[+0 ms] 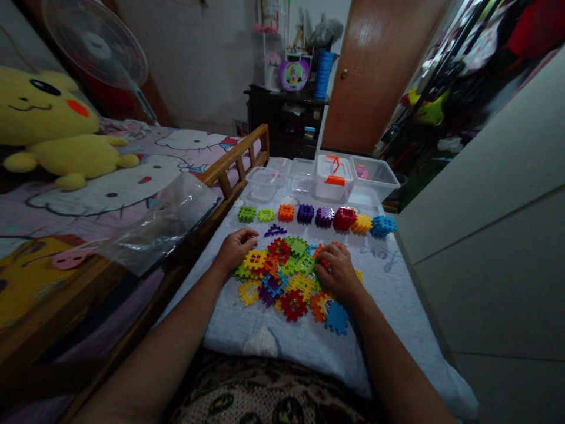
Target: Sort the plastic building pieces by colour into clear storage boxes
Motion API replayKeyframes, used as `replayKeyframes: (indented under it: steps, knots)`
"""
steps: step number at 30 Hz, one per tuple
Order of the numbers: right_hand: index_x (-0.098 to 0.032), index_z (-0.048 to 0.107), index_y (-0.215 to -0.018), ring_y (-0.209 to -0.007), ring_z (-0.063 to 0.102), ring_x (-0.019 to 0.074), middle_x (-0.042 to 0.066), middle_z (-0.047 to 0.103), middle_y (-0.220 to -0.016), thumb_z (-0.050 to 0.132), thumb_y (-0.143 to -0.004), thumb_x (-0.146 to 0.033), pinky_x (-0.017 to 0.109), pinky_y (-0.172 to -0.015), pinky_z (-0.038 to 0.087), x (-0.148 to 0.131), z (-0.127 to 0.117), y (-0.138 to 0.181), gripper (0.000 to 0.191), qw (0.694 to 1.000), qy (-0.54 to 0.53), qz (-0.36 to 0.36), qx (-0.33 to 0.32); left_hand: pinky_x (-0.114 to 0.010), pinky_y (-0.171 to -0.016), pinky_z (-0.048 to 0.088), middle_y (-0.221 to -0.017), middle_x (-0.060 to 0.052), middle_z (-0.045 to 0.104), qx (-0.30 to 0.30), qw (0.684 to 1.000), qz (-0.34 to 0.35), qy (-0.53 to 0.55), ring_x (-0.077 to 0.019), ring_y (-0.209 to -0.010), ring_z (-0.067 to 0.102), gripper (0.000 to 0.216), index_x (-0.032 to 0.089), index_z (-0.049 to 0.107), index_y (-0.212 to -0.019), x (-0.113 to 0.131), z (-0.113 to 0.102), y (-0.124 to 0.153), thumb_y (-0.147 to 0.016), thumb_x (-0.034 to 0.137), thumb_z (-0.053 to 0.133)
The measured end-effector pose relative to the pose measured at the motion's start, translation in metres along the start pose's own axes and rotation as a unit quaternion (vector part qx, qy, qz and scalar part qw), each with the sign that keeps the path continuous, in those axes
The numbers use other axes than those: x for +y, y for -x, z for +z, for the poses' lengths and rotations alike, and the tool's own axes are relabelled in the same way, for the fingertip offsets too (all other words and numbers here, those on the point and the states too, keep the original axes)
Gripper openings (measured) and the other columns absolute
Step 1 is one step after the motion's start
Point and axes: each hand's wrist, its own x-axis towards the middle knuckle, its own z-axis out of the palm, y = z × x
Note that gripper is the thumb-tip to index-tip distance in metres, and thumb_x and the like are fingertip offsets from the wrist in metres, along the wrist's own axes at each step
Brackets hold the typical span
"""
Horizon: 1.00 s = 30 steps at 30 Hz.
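Observation:
A loose pile of toothed plastic building pieces (pixel 301 284) in red, yellow, green, orange, blue and purple lies on the cloth. My left hand (pixel 235 249) rests at the pile's left edge, fingers loosely bent and apart, with nothing visible in them. On the right side, my right hand (pixel 339 270) curls its fingers over an orange toothed piece (pixel 325 263); the fingers partly hide it. A purple triangular piece (pixel 275 230) lies just beyond the pile, nearer my left hand. A flat blue piece (pixel 337 318) sits at the pile's near right corner.
Behind the pile runs a row of colour-sorted stacks, including orange (pixel 286 212), red (pixel 344 219) and blue (pixel 384 225). Clear plastic boxes (pixel 334 179) stand at the far end. A wooden bed rail (pixel 233 165) borders the left, a pale cabinet (pixel 494 235) the right.

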Motion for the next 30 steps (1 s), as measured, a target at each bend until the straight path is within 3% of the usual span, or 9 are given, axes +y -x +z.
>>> replayKeyframes:
  steps: [5,13,18,23,27,30]
  knots:
    - [-0.021,0.067,-0.076,-0.094,0.052,0.0236,0.007,0.064,-0.088,0.057,-0.085,-0.018,0.039,-0.089,0.039,0.003,-0.001,0.0,0.013,1.0,0.008,0.021,0.018,-0.03,-0.07,0.048,-0.075,-0.003,0.068,-0.003,1.0,0.002,0.006,-0.0194,-0.072,0.063,0.032,0.016,0.069,-0.093,0.001,0.0,0.0,-0.074,0.041,0.064]
    - [-0.02,0.068,-0.084,-0.098,0.053,0.0258,0.009,0.067,-0.098,0.054,-0.085,-0.016,0.041,-0.091,0.039,0.025,0.0,0.005,0.015,0.993,0.029,0.082,0.076,-0.032,-0.072,0.05,-0.077,-0.004,0.069,-0.005,1.0,-0.015,0.025,-0.0209,-0.075,0.064,0.037,0.016,0.068,-0.093,0.005,0.0,0.0,-0.071,0.046,0.067]
    - [-0.019,0.068,-0.082,-0.094,0.053,0.0252,0.009,0.067,-0.093,0.054,-0.083,-0.015,0.04,-0.09,0.039,0.034,0.001,0.007,0.014,0.991,0.024,0.086,0.096,-0.038,-0.085,0.051,-0.089,-0.007,0.072,-0.036,0.997,-0.031,0.068,-0.0264,-0.09,0.067,0.048,0.016,0.067,-0.094,0.018,-0.007,-0.002,-0.065,0.054,0.072]
    - [-0.019,0.068,-0.081,-0.092,0.053,0.0249,0.009,0.067,-0.092,0.053,-0.081,-0.015,0.041,-0.089,0.039,0.036,0.002,0.007,0.015,0.991,0.019,0.087,0.102,-0.042,-0.1,0.045,-0.114,-0.009,0.07,-0.046,0.993,0.045,-0.096,-0.0303,-0.109,0.062,0.04,0.02,0.07,-0.1,0.049,-0.012,-0.001,-0.073,0.049,0.067]
    - [-0.019,0.067,-0.08,-0.092,0.054,0.025,0.009,0.067,-0.091,0.051,-0.082,-0.014,0.041,-0.09,0.039,0.037,0.002,0.007,0.017,0.99,0.014,0.084,0.116,-0.041,-0.099,0.044,-0.119,-0.011,0.068,-0.119,0.962,0.101,-0.222,-0.0314,-0.113,0.061,0.044,0.018,0.069,-0.108,0.063,0.002,-0.007,-0.075,0.046,0.065]
    - [-0.019,0.067,-0.081,-0.091,0.055,0.025,0.008,0.068,-0.09,0.051,-0.083,-0.016,0.041,-0.09,0.039,0.04,-0.001,0.008,0.016,0.988,0.015,0.088,0.125,-0.037,-0.093,0.046,-0.118,-0.011,0.069,-0.162,0.941,0.089,-0.285,-0.0306,-0.109,0.063,0.051,0.019,0.067,-0.115,0.062,0.017,-0.013,-0.07,0.044,0.07]
